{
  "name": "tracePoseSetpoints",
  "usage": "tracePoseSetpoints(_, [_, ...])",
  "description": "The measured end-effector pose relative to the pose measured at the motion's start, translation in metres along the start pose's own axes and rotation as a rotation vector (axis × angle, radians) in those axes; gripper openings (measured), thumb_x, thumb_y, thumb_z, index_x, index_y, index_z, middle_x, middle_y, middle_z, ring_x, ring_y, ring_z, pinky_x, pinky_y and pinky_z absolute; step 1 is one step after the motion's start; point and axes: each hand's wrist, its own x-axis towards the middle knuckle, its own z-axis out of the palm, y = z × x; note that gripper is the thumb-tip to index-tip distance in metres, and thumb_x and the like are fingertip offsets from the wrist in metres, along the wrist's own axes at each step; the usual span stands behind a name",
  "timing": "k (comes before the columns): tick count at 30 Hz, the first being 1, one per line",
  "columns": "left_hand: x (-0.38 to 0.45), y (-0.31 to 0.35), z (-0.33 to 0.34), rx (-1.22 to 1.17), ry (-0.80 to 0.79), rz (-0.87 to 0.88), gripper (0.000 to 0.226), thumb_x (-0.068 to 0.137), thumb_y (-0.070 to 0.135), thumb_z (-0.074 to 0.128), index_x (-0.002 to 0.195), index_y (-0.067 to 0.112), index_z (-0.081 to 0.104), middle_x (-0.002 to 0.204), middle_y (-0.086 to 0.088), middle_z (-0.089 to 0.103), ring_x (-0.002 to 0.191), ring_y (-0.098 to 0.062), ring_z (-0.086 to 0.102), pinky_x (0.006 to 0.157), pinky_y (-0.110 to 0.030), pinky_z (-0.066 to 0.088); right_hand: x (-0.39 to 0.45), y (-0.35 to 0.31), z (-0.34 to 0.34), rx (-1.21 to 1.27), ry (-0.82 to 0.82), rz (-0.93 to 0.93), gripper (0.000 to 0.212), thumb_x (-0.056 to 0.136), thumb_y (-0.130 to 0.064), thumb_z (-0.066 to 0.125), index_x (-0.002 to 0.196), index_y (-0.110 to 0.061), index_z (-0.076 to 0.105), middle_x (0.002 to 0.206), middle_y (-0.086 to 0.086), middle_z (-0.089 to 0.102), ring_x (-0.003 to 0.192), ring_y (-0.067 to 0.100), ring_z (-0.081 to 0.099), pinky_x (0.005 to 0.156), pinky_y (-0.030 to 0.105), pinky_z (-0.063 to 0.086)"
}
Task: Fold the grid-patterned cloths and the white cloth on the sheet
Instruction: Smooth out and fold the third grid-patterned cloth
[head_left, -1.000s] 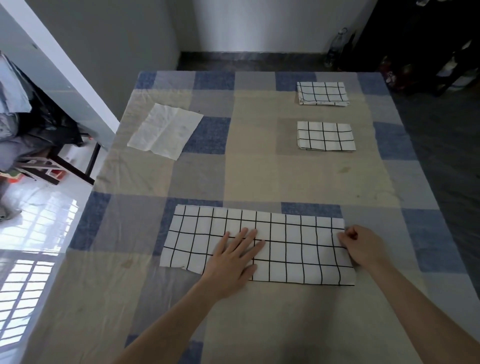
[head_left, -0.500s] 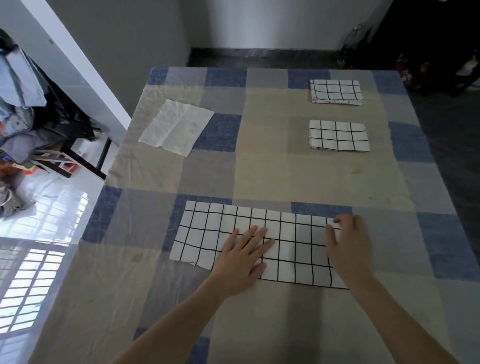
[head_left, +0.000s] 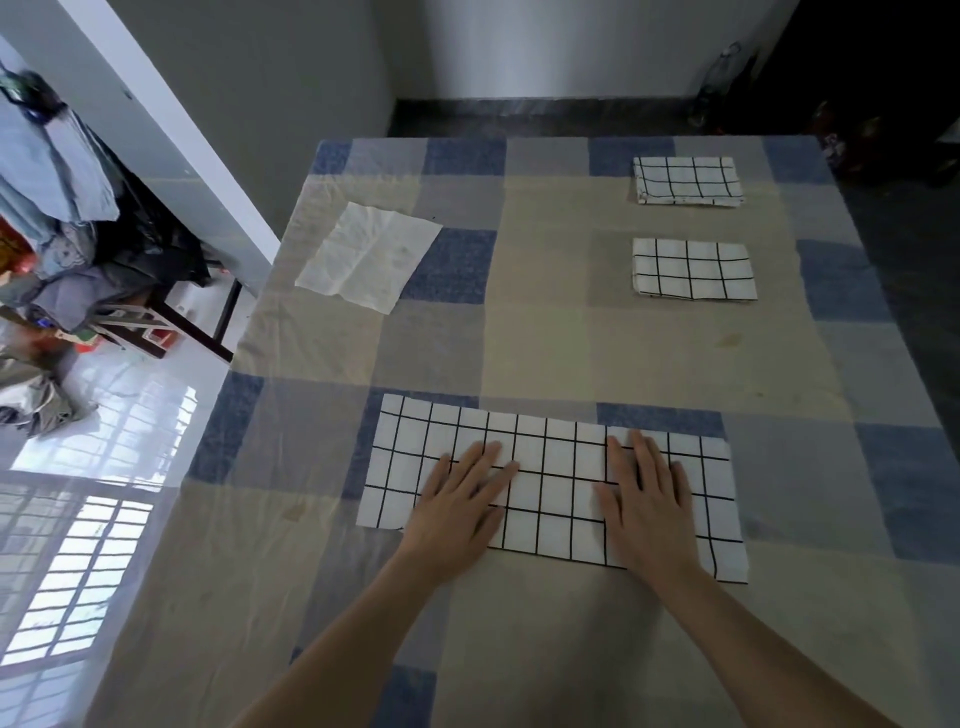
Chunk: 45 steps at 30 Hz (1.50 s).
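Far left, off the sheet: pile of clothes (head_left: 62, 234) on a dark-framed stand, glossy floor (head_left: 93, 519) below reflecting a window grille. White cloth (head_left: 366, 257) lies flat and unfolded near the sheet's left edge, far half, creased, well apart from everything else. Checked sheet (head_left: 545, 338) in blue/grey/beige squares covers the whole work surface. Near edge, centre: long grid-patterned cloth (head_left: 561, 452) lies as a wide strip, long side running left-right, flat on the sheet. Left hand (head_left: 460, 512) rests palm-down on its left-centre part, fingers straight and slightly spread, gripping nothing. Right hand (head_left: 647, 506) rests palm-down just right of centre on the same cloth, fingers straight and together, also gripping nothing; the two hands are near each other but apart, bare cloth between them. Both ends of the strip stick out past the hands. Right side, far half: two folded grid cloths, near one (head_left: 693, 269) a compact rectangle, far one (head_left: 687, 181) directly behind it near the sheet's far edge, gap between them. Dark floor (head_left: 904, 249) right of the sheet.
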Motion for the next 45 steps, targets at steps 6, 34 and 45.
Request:
tracePoseSetpoints(6, [-0.041,-0.093,-0.010,0.047,0.029,-0.345,0.056,0.096,0.054,-0.003,0.151,0.046,-0.004,0.162,0.012,-0.006,0.149,-0.013,-0.008,0.120,-0.050,0.003,0.000,-0.001,-0.003,0.010,-0.012,-0.003,0.061,0.096,-0.046,0.018,0.151,-0.019,0.026,0.158,0.008,0.022,0.146,0.026,0.019,0.117,0.050,0.018])
tracePoseSetpoints(34, [0.001,-0.007,-0.010,0.055,-0.074,0.018,0.077,0.091,0.069,0.030,0.153,0.040,-0.003,0.162,0.012,-0.012,0.148,-0.015,-0.017,0.118,-0.054,0.000,-0.002,-0.001,-0.005,0.044,-0.004,0.002,0.061,0.095,-0.047,0.021,0.152,-0.023,0.021,0.160,0.004,0.016,0.149,0.020,0.008,0.120,0.047,0.009])
tracePoseSetpoints(45, [0.003,-0.007,-0.007,0.062,-0.037,0.045,0.099,0.076,0.086,0.033,0.152,0.040,-0.009,0.161,0.010,-0.018,0.147,-0.016,-0.021,0.118,-0.056,-0.002,-0.002,0.004,0.003,0.118,0.043,-0.014,0.061,0.095,-0.051,0.023,0.151,-0.027,0.024,0.161,-0.003,0.012,0.149,0.012,0.002,0.121,0.042,0.005])
